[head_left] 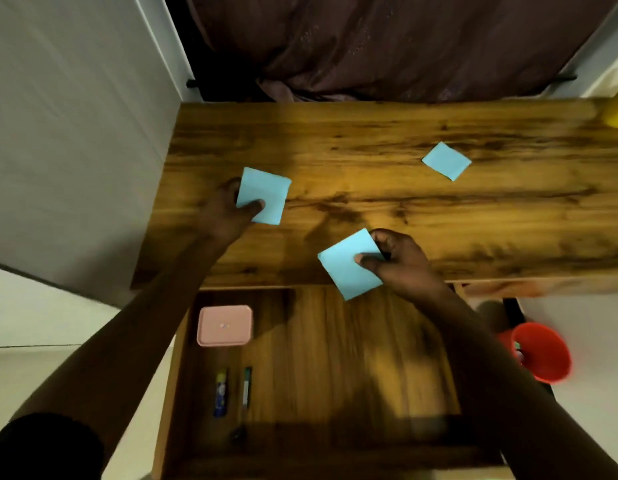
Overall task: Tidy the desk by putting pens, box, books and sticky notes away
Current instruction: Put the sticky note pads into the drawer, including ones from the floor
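Reached forward over the brown wood-grain desk top (387,140) with both bare arms, dark sleeve (41,445) at 7 o'clock. Pinched one square light-blue sticky note (266,192) in the left hand (228,213) at 10 o'clock, thumb on top, fingers curled behind. Pinched a second square light-blue sticky note (345,268) in the right hand (404,265) near centre, over the desk's front edge. Left a third light-blue sticky note (446,161) flat on the desk at 1 o'clock, well apart. Kept, in the open wooden drawer (352,358) below, a pink rounded box (225,325), a blue-and-yellow pen (221,393) and a dark slim pen (246,388) side by side. Red cup (542,351) at 4 o'clock.
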{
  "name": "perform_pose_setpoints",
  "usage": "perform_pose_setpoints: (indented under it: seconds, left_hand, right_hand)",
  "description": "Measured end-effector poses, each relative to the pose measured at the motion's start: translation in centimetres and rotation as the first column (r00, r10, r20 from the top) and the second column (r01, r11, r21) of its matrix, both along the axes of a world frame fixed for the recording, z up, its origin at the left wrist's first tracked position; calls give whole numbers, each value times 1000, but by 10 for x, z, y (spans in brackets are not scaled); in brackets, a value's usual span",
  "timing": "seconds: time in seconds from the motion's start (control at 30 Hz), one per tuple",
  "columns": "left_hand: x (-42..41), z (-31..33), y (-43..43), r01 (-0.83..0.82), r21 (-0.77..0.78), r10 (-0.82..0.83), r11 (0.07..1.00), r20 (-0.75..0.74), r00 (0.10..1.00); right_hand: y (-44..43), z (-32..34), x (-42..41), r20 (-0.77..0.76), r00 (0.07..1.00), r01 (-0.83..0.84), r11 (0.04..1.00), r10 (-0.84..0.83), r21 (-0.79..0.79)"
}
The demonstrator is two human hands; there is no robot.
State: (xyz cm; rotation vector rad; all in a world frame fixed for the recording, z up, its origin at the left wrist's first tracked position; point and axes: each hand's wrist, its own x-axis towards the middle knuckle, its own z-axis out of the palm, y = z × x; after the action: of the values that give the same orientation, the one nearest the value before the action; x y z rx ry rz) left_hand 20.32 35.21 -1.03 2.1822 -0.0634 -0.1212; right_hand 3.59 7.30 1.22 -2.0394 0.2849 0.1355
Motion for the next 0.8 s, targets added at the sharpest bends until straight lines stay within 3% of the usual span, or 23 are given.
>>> perform_pose_setpoints:
  seconds: [0.1, 0.2, 0.37, 0.53, 0.8]
  left_hand:
    - [-52, 16, -11, 181, 47, -179, 982, -44, 983]
    - [-93, 23, -14, 338, -30, -338, 941, -159, 928]
    - [-149, 9, -22, 470, -7, -456, 883, -254, 853]
    - [-205, -23, -41, 589, 127, -534, 798, -302, 789]
    - [-269, -82, -106, 701, 153, -596, 696, -420, 684]
  right_hand:
    - [-6, 7, -25, -40, 999, -21, 1000, 21, -13]
    - [-15, 14, -48, -74, 995, -76, 996, 72, -55]
    - [-38, 14, -83, -214, 950, -263, 953, 229, -148]
    - [-64, -6, -108, -409, 832, -520, 782, 375, -342]
    - [-85, -60, -140, -593, 659, -721, 613, 463, -323]
